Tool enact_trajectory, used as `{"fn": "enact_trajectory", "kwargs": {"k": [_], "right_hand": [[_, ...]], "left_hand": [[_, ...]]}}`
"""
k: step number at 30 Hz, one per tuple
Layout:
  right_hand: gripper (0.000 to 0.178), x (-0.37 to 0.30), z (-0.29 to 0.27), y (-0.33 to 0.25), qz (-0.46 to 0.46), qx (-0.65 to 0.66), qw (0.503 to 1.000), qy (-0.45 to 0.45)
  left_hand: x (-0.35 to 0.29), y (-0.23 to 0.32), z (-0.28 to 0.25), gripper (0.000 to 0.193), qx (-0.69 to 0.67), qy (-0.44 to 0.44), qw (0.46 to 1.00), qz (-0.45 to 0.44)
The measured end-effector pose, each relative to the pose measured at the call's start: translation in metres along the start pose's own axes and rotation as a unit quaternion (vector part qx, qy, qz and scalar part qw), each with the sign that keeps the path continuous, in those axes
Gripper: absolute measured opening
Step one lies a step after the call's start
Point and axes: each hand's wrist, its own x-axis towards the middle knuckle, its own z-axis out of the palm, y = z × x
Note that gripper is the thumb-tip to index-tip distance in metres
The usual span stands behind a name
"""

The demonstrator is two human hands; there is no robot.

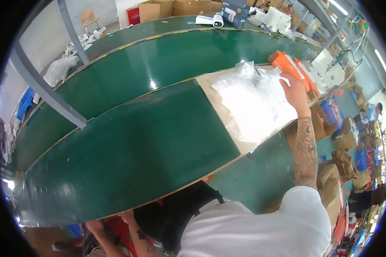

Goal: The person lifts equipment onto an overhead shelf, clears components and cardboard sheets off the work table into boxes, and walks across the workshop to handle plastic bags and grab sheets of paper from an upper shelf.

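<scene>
A heap of clear and white plastic bags (253, 103), partly washed out by glare, lies on a tan board (210, 92) at the right of the green table. My tattooed right arm stretches over to it. At the heap's upper right edge, my right hand (295, 93) has its fingers bent together on a plastic bag. Orange boxes (289, 66) lie just beyond those fingers. Low in the picture, a forearm with a dark tattoo, seemingly mine, leads to my left hand (126, 215) at the table's near edge; its fingers are hidden there.
A green conveyor belt (158, 60) runs behind the green table (128, 150). On the far ledge are a white device (210, 20), a dark box (234, 13) and cartons (156, 10). A grey post (51, 85) rises at left. Cartons and people are at right.
</scene>
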Motion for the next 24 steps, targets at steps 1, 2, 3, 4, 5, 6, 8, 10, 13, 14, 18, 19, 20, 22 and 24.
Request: {"fn": "enact_trajectory", "kwargs": {"k": [1,2,3,4,5,6,8,10,13,14,18,19,20,22,24], "right_hand": [[0.022,0.005,-0.005,-0.017,0.005,0.02,0.999,0.035],[0.022,0.005,-0.002,-0.046,0.031,0.061,0.996,0.05],[0.022,0.004,-0.008,-0.069,0.038,0.129,0.99,0.031],[0.022,-0.002,-0.008,-0.091,0.044,0.196,0.98,0.005],[0.022,-0.013,-0.004,-0.112,0.062,0.272,0.959,-0.056],[0.025,-0.025,-0.002,-0.149,0.04,0.356,0.923,-0.143],[0.033,-0.063,-0.02,-0.199,0.016,0.535,0.769,-0.349],[0.033,-0.094,0.009,-0.235,-0.104,0.568,0.607,-0.546],[0.035,-0.159,0.063,-0.289,-0.122,0.477,0.53,-0.691],[0.035,-0.182,0.071,-0.31,-0.136,0.469,0.522,-0.699],[0.031,-0.222,0.082,-0.39,-0.222,0.494,0.403,-0.737],[0.029,-0.218,0.074,-0.409,-0.264,0.499,0.382,-0.731],[0.028,-0.21,0.067,-0.431,-0.301,0.483,0.381,-0.729],[0.026,-0.205,0.077,-0.474,-0.37,0.484,0.363,-0.705],[0.024,-0.203,0.069,-0.513,-0.443,0.516,0.379,-0.628]], "left_hand": [[0.013,-0.013,0.012,0.072,0.027,-0.002,0.998,0.063],[0.013,-0.021,0.013,0.072,0.026,0.004,0.999,0.042],[0.014,-0.023,0.015,0.073,0.049,-0.01,0.997,0.053],[0.016,-0.012,0.021,0.074,0.071,-0.026,0.995,0.058],[0.013,-0.01,0.021,0.076,0.084,-0.036,0.995,0.038],[0.003,-0.023,0.016,0.078,0.092,-0.041,0.995,-0.008],[-0.002,0.015,0.022,0.082,0.096,-0.07,0.992,-0.047],[-0.026,0.029,-0.009,0.076,-0.022,-0.058,0.998,-0.01],[-0.076,0.049,-0.063,0.087,-0.144,-0.066,0.987,-0.04],[-0.089,0.034,-0.064,0.087,-0.159,-0.033,0.986,-0.026],[-0.125,-0.012,-0.029,0.07,-0.264,0.015,0.962,0.062],[-0.137,-0.019,-0.028,0.063,-0.292,0.018,0.952,0.09],[-0.155,-0.027,-0.029,0.063,-0.306,0.029,0.95,0.053],[-0.186,-0.038,-0.038,0.048,-0.373,0.058,0.925,0.047],[-0.237,-0.055,-0.047,0.048,-0.386,0.08,0.919,-0.023]]}}
